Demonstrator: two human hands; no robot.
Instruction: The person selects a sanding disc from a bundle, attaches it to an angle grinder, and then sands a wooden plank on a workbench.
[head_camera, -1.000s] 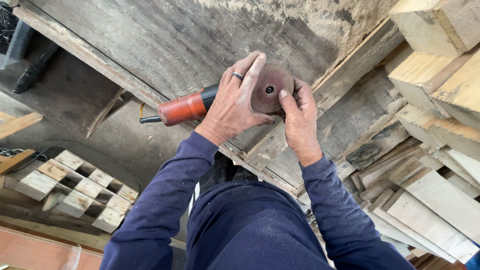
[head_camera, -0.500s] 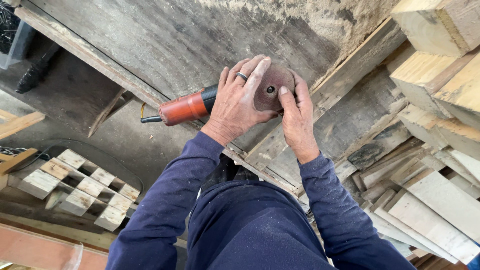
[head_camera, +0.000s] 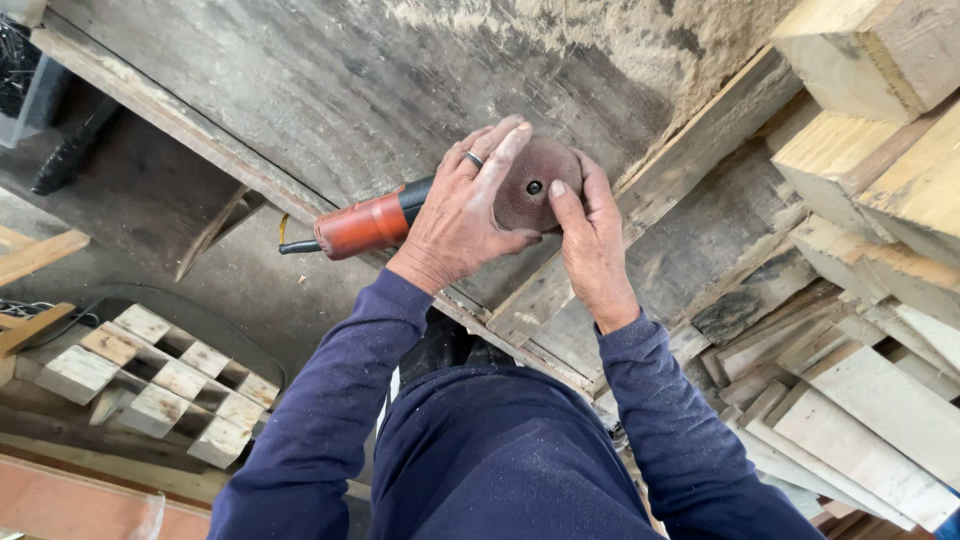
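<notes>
Gripping an orange-bodied angle grinder (head_camera: 372, 222) over a dusty wooden workbench (head_camera: 330, 90): left hand (head_camera: 463, 212) wraps the tool's neck, fingers closed around it, ring finger laid across the brown sanding disc (head_camera: 535, 180). Right hand (head_camera: 590, 240) comes in from 5 o'clock, fingers curled on the disc's edge, index fingertip just beside the centre nut. Grinder body runs off toward 9 o'clock; stacked timber offcuts (head_camera: 880, 200) sit at 3 o'clock, a wooden pallet grid (head_camera: 160, 385) at 8 o'clock.
</notes>
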